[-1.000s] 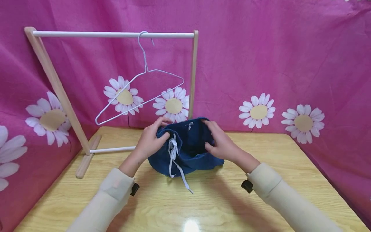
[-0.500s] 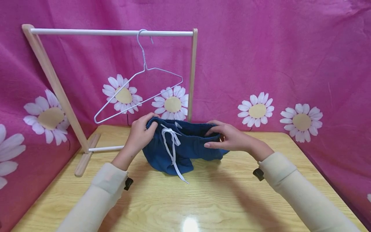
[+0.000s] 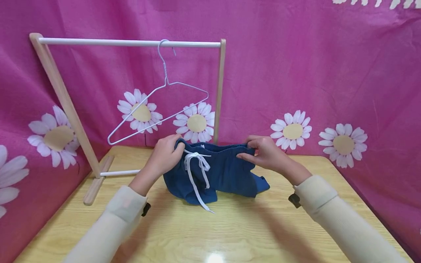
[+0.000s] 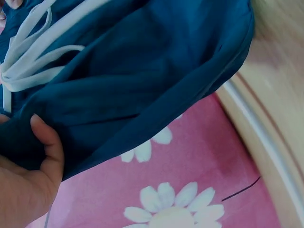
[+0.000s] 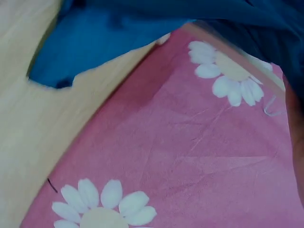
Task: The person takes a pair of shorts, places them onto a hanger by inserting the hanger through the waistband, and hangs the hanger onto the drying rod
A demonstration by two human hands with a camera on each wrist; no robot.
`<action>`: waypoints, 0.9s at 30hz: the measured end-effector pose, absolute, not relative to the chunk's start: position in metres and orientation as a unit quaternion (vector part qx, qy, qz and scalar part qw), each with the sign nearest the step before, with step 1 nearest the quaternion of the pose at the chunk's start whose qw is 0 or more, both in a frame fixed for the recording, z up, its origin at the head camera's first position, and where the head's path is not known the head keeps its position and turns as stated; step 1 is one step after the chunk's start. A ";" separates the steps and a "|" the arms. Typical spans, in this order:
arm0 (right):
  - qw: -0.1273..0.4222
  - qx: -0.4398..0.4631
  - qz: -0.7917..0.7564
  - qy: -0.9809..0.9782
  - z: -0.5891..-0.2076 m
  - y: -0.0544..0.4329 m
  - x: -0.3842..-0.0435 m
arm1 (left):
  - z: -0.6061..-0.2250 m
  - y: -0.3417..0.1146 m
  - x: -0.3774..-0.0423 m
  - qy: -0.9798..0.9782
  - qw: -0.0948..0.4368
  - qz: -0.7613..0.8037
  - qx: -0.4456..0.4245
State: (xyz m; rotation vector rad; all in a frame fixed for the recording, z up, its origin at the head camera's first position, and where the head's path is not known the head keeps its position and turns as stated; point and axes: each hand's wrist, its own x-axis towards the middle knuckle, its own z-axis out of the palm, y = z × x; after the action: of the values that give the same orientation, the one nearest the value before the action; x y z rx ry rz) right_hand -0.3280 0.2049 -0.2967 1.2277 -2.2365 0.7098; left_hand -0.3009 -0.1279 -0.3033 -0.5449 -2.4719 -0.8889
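Note:
Navy blue drawstring shorts [image 3: 230, 173] are held up by the waistband over the table, front facing me. A white drawstring [image 3: 196, 157] tied in a bow hangs down the front. My left hand [image 3: 166, 153] pinches the waistband's left end, thumb in front; the left wrist view shows its thumb [image 4: 47, 137] lying on the blue cloth. My right hand [image 3: 266, 153] grips the waistband's right end, thumb in front and fingers behind. Only an edge of the right hand [image 5: 294, 147] shows in the right wrist view, beside the blue cloth.
Behind the shorts at the left stands a wooden rack [image 3: 62, 91] with a white top rail [image 3: 98, 42]. A white wire hanger [image 3: 166, 84] hangs from the rail. Pink flowered cloth [image 3: 256, 73] walls the wooden table [image 3: 213, 233] at the back and sides.
The waistband, gaping open a second ago, is now drawn out flat between the hands. My right hand has moved right, from inside the opening to the waistband's right end.

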 end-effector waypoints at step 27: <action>0.189 0.331 0.343 -0.859 -0.221 0.181 -0.316 | -0.227 -0.100 -0.284 -0.879 0.248 -0.341 -0.222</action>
State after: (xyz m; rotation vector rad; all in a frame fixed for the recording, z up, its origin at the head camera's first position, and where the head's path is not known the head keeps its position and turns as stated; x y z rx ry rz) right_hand -0.3164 0.1811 -0.2212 0.9306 -2.4137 0.9630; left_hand -0.2838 -0.0997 -0.2272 -0.6041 -2.3967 -0.9292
